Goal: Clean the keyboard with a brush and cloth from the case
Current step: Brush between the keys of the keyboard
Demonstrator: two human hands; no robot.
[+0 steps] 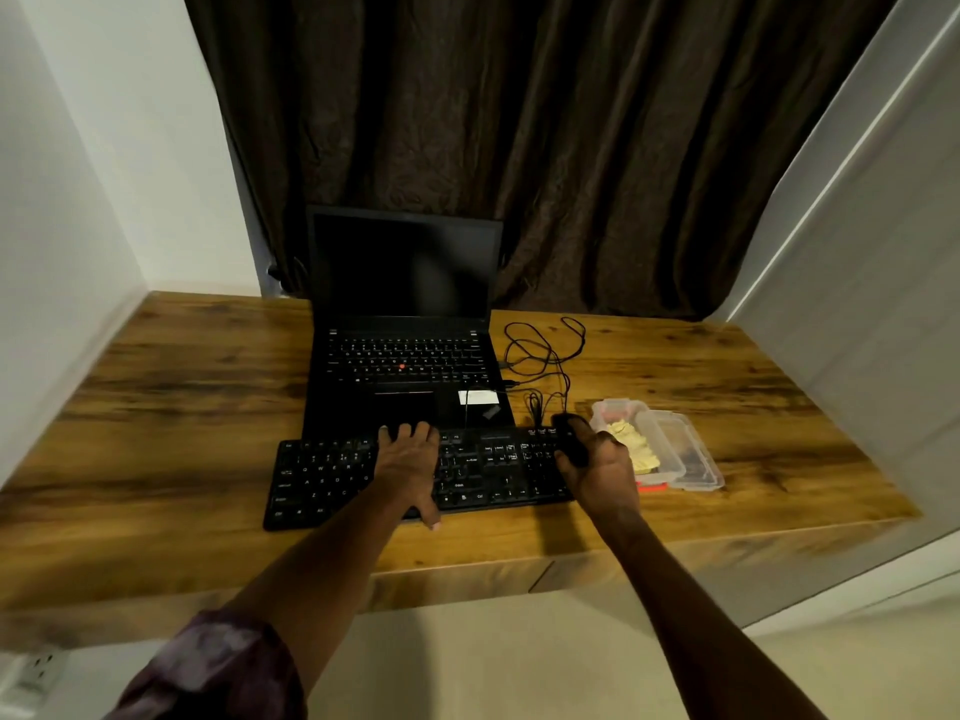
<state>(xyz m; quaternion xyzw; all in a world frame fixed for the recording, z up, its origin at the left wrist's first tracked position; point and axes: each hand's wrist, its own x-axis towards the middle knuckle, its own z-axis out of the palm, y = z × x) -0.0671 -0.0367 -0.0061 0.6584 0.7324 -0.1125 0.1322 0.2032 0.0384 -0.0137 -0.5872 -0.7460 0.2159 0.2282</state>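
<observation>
Desk (182,407), one keyboard (493,475), one brush (569,440), two hands (410,462) (605,472)

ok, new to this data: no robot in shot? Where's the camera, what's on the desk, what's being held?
There is no robot here: a person works with two bare hands. The single picture comes from a wide-angle camera on their head, looking forward and down, so both forearms reach in from the bottom.

On the wooden desk lies a black keyboard, and behind it stands an open laptop with a dark screen. A loose cable lies to the laptop's right. A clear plastic case lies open right of the keyboard with a pale yellow cloth inside.

The left hand rests flat on the keyboard. The right hand grips a small dark tool, apparently the brush, at the keyboard's right end; its bristles are too blurred to see.
</observation>
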